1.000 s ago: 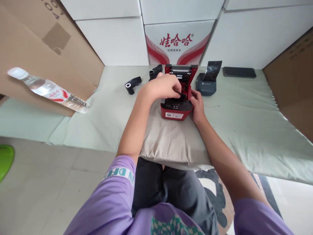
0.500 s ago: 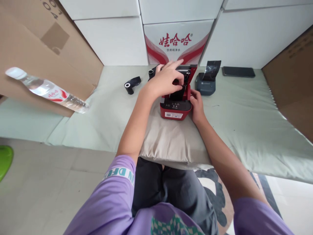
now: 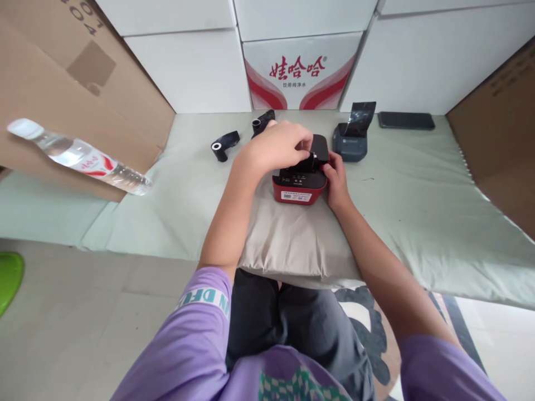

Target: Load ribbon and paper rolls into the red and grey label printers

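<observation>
A small red-and-black label printer (image 3: 295, 196) stands on the cloth between my hands, its lid (image 3: 320, 146) lowered. My left hand (image 3: 284, 146) reaches over the top, with thumb and fingertips pinched on a black strip (image 3: 301, 165) at the printer's front slot. Part of the lid and the strip are hidden by that hand. Along the right side, my right hand (image 3: 336, 179) grips the printer's body, thumb toward its top edge. Behind my left hand lies a black ribbon roll (image 3: 263, 122), and a second black roll (image 3: 224, 146) with a white core rests farther left.
A dark small printer (image 3: 350, 146) with black film sticking up stands to the right, beside a phone (image 3: 406, 121). White cartons (image 3: 298, 72) line the back. A water bottle (image 3: 83, 159) leans by a cardboard box (image 3: 137, 83) at left; another box (image 3: 501, 122) stands right.
The printer's raised lid has come down and now lies over the body. My left hand has dropped slightly with its fingers more curled. My right hand stays at the printer's side.
</observation>
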### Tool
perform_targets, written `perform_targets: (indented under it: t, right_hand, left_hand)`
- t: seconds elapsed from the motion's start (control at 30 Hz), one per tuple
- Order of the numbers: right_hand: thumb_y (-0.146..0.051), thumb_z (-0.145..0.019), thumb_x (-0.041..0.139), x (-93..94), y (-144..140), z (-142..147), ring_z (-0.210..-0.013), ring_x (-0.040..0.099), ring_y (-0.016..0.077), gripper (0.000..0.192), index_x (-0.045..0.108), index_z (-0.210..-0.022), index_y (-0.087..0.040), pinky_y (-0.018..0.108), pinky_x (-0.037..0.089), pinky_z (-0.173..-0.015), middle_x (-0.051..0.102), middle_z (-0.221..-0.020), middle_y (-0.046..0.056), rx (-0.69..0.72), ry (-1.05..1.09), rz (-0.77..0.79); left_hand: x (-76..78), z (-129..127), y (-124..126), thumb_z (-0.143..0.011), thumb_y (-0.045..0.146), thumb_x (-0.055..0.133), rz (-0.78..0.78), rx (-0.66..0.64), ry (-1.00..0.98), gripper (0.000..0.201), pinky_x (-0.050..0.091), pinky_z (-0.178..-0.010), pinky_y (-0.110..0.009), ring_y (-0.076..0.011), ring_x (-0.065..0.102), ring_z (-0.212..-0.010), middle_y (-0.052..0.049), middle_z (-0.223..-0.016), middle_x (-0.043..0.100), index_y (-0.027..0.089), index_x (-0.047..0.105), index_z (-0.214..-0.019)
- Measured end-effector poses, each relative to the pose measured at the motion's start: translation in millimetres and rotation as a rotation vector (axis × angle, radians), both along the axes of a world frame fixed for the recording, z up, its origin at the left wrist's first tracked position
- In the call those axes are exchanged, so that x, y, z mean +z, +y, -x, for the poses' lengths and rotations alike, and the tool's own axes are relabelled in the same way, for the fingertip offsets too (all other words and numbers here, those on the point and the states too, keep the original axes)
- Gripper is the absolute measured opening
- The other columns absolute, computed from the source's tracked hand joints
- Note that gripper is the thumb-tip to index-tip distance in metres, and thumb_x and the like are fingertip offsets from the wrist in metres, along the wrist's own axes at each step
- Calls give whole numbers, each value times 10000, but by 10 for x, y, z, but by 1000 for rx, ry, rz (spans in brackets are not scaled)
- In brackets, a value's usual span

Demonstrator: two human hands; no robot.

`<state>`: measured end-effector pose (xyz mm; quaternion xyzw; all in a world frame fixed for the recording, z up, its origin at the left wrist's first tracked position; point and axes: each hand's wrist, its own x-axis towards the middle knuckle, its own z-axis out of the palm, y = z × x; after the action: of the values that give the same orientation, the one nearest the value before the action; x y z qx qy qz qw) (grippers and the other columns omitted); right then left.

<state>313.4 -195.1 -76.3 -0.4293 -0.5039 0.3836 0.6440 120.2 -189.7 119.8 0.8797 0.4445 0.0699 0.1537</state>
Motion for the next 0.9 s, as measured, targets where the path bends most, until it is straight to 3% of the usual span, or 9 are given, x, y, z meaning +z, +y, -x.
perform_targets:
  t: [0.2,0.67,0.8,0.9]
  right_hand:
    - [-904,-777,702,23,-23,-15,-1430,616,332,863,604,-1467,-395,594,468,-1287,657,-1531,55,40,-45,-57]
    - [-807,-815,736,37,-14,-72,-1341,659,335,740,683,-1427,-395,613,494,-1252,653,-1523,54,26,-88,-45]
    - [-804,-785,756,34,9,-83,-1379,634,340,738,687,-1391,-388,614,469,-1272,655,-1524,45,14,-84,-37]
    - [-799,-772,764,13,40,-74,-1405,617,339,751,663,-1395,-390,608,465,-1277,662,-1512,39,17,-66,-32]
  left_hand:
    - [-37,6,31,-989,312,603,31,23,17,250,481,-985,-391,-281,720,-1113,-75,-1052,803,237,804,-1116]
    - [-104,59,146,-1055,396,523,106,49,-89,321,496,-961,-391,-277,728,-1097,-83,-1070,799,235,781,-1156]
    - [-296,133,382,-1046,430,549,66,111,-147,403,502,-1069,-383,-278,691,-1261,-102,-1359,762,250,712,-1368]
    - [-493,236,588,-939,456,703,147,149,-154,732,483,-1162,-355,-291,600,-1462,-130,-1637,609,263,520,-1621]
